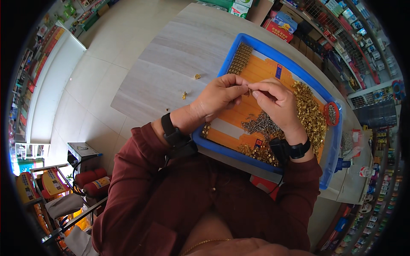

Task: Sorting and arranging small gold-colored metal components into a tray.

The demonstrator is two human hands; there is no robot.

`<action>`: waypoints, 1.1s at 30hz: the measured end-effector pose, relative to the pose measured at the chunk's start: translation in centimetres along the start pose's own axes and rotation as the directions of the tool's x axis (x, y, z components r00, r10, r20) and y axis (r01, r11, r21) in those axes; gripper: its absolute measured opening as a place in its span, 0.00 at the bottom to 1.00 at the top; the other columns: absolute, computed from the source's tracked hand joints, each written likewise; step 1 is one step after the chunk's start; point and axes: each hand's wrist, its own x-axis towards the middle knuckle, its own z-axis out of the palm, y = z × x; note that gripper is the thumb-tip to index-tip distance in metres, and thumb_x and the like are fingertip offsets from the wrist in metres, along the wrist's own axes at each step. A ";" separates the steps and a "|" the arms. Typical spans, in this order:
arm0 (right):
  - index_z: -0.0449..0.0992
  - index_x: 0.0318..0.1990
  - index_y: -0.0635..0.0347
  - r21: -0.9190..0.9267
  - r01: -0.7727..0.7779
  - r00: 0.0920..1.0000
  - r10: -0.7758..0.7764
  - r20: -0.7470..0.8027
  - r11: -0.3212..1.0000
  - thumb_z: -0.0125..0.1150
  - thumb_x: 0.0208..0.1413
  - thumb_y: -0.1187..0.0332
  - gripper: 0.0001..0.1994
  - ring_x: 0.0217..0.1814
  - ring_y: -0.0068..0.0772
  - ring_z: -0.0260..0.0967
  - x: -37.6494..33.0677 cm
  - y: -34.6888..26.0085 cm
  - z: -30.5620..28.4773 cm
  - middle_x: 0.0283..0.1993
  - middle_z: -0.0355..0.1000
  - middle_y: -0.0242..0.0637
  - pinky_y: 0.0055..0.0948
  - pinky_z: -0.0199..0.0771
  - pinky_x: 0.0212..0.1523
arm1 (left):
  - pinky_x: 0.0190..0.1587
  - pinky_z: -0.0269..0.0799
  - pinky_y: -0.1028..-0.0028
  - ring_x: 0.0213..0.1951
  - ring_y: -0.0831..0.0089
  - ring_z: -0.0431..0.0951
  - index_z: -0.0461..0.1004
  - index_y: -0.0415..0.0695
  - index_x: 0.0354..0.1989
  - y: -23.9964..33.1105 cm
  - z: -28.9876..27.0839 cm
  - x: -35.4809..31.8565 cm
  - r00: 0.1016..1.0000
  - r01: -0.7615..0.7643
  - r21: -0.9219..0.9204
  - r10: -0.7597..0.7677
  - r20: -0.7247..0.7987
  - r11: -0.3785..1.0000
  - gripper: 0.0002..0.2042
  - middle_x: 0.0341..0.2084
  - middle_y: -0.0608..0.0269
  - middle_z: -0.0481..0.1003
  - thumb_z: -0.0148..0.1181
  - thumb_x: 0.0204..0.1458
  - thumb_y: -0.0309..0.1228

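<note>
Both hands meet over the blue tray. Left hand and right hand pinch one small brass part between fingertips, closed on it from either side. Judgement: keep the part over the tray so a slip drops it inside; steady wrists, turn with fingertips only. Part is tiny, gold, shiny; shape too small to tell. Below the grip, grey screws; to its right, a brass heap.

We're in a shop, packed goods shelves upper right, more display racks far left, tiled floor.
</note>
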 end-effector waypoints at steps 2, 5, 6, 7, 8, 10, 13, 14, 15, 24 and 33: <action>0.76 0.37 0.61 -0.018 0.001 1.000 0.000 0.009 1.000 0.61 0.48 0.78 0.07 0.32 0.21 0.73 0.0 -0.1 0.0 0.33 0.73 0.32 0.19 0.73 0.34 | 0.23 0.60 0.88 0.27 0.87 0.67 0.71 0.41 0.42 0.1 0.0 0.0 1.000 0.001 -0.004 -0.001 0.005 1.000 0.08 0.32 0.71 0.71 0.55 0.57 0.29; 0.76 0.37 0.61 -0.065 -0.048 0.999 0.050 0.021 0.997 0.61 0.48 0.78 0.08 0.33 0.23 0.74 0.4 -0.2 0.2 0.34 0.74 0.33 0.20 0.74 0.35 | 0.23 0.61 0.88 0.27 0.86 0.67 0.69 0.41 0.45 0.0 -0.2 0.1 1.000 0.007 -0.009 -0.007 0.009 1.000 0.09 0.33 0.70 0.71 0.54 0.56 0.27; 0.76 0.37 0.61 -0.070 -0.068 0.997 0.070 0.024 0.995 0.61 0.48 0.77 0.07 0.33 0.23 0.74 0.7 -0.1 0.1 0.34 0.74 0.34 0.21 0.74 0.35 | 0.23 0.61 0.88 0.27 0.85 0.67 0.68 0.41 0.46 -0.1 -0.1 0.0 1.000 -0.009 -0.009 0.009 -0.003 1.000 0.10 0.33 0.69 0.71 0.53 0.56 0.26; 0.76 0.37 0.61 -0.076 -0.088 0.996 0.090 0.026 0.993 0.61 0.49 0.77 0.07 0.33 0.24 0.74 1.0 0.0 0.0 0.34 0.74 0.34 0.21 0.74 0.35 | 0.23 0.61 0.88 0.27 0.85 0.68 0.67 0.41 0.47 -0.1 0.0 0.0 1.000 -0.026 -0.008 0.026 -0.013 1.000 0.11 0.34 0.68 0.70 0.52 0.55 0.25; 0.76 0.37 0.62 -0.102 -0.117 0.993 0.119 0.019 0.988 0.60 0.50 0.76 0.07 0.33 0.21 0.72 1.5 0.8 -0.3 0.33 0.74 0.33 0.20 0.73 0.34 | 0.23 0.61 0.88 0.27 0.84 0.68 0.66 0.41 0.48 -0.1 0.2 0.0 0.999 -0.040 -0.007 0.040 -0.019 0.999 0.12 0.34 0.67 0.70 0.51 0.54 0.24; 0.75 0.38 0.63 -0.151 -0.175 0.984 0.178 0.003 0.973 0.59 0.52 0.74 0.06 0.33 0.16 0.69 2.6 3.6 -0.7 0.32 0.73 0.30 0.19 0.71 0.33 | 0.23 0.61 0.88 0.28 0.83 0.69 0.65 0.41 0.48 -0.3 0.0 0.1 0.999 -0.042 0.029 0.042 0.006 0.999 0.14 0.35 0.65 0.70 0.48 0.52 0.22; 0.76 0.36 0.61 -0.183 -0.351 0.920 0.374 0.116 0.918 0.60 0.51 0.69 0.08 0.33 0.26 0.74 3.9 6.2 -0.5 0.31 0.76 0.35 0.25 0.74 0.34 | 0.23 0.60 0.87 0.27 0.82 0.69 0.65 0.41 0.47 -0.5 -0.2 0.2 0.999 -0.024 0.056 0.022 0.038 0.998 0.13 0.35 0.64 0.70 0.46 0.51 0.21; 0.76 0.36 0.61 -0.166 -0.415 0.882 0.440 0.166 0.894 0.61 0.49 0.68 0.08 0.34 0.27 0.74 4.1 6.4 -0.4 0.31 0.76 0.36 0.27 0.73 0.35 | 0.22 0.60 0.87 0.27 0.82 0.70 0.65 0.41 0.46 -0.5 -0.3 0.2 0.999 -0.015 0.060 0.012 0.047 0.998 0.13 0.34 0.64 0.70 0.45 0.51 0.21; 0.76 0.36 0.61 -0.195 -0.396 0.891 0.427 0.153 0.897 0.61 0.49 0.68 0.08 0.34 0.28 0.74 4.3 6.8 -0.3 0.31 0.76 0.36 0.27 0.73 0.36 | 0.21 0.59 0.87 0.27 0.82 0.69 0.65 0.42 0.45 -0.4 -0.3 0.2 0.999 -0.021 0.040 0.020 0.040 0.999 0.12 0.34 0.63 0.70 0.45 0.51 0.21; 0.74 0.42 0.58 -0.347 -0.310 0.926 0.364 0.101 0.885 0.58 0.50 0.68 0.12 0.35 0.35 0.75 4.1 8.8 -0.7 0.32 0.76 0.39 0.30 0.72 0.37 | 0.15 0.54 0.86 0.25 0.81 0.68 0.66 0.42 0.40 0.4 -0.1 -0.1 0.995 -0.096 -0.192 0.088 -0.049 0.977 0.07 0.33 0.59 0.72 0.42 0.55 0.22; 0.75 0.35 0.57 -0.465 -0.172 0.971 0.228 0.068 0.869 0.57 0.49 0.68 0.07 0.36 0.42 0.73 4.9 8.5 1.2 0.34 0.74 0.39 0.35 0.73 0.38 | 0.15 0.54 0.86 0.26 0.81 0.69 0.66 0.41 0.42 0.2 -0.3 -0.2 0.990 -0.144 -0.205 0.139 -0.038 0.968 0.07 0.34 0.59 0.71 0.42 0.57 0.24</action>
